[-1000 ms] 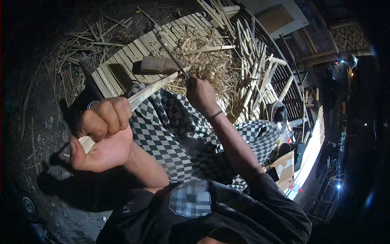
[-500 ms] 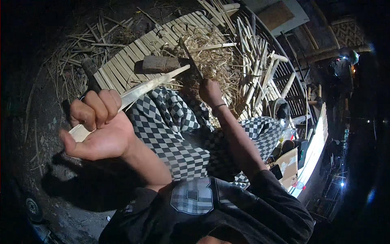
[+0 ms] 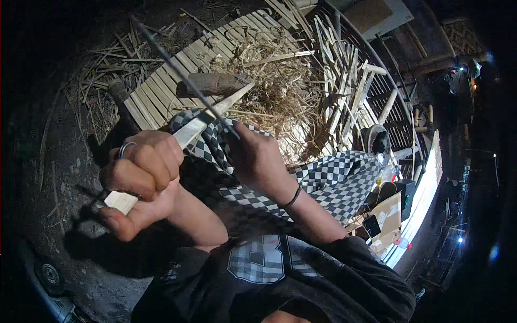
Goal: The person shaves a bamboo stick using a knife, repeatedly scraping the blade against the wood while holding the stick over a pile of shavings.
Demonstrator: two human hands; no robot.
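My left hand point(image 3: 148, 175), with a ring on one finger, is closed round a pale bamboo strip point(image 3: 191, 132). One blunt end of the strip sticks out by the thumb; the other tapers away toward the upper right. In my right hand point(image 3: 261, 161), fingers wrapped, is a knife point(image 3: 175, 64) with a long, thin, dark blade. The handle is hidden in the fist. The blade points up and left and crosses over the strip in this view; I cannot tell whether they touch. Just beyond the strip's tapered tip lies a short wooden block point(image 3: 212, 83).
Curly shavings point(image 3: 277, 81) cover much of the slatted bamboo platform point(image 3: 188, 62). Split sticks point(image 3: 342, 75) are piled on its right, and more scraps point(image 3: 129, 62) litter the ground at left. Checkered cloth point(image 3: 334, 177) covers my legs. A cardboard box point(image 3: 385, 215) and a phone point(image 3: 371, 226) are at right.
My right hand has come nearer and left, and the knife blade has swung from beyond the strip's tip to across it. My left hand has turned, moved slightly right and closed more tightly.
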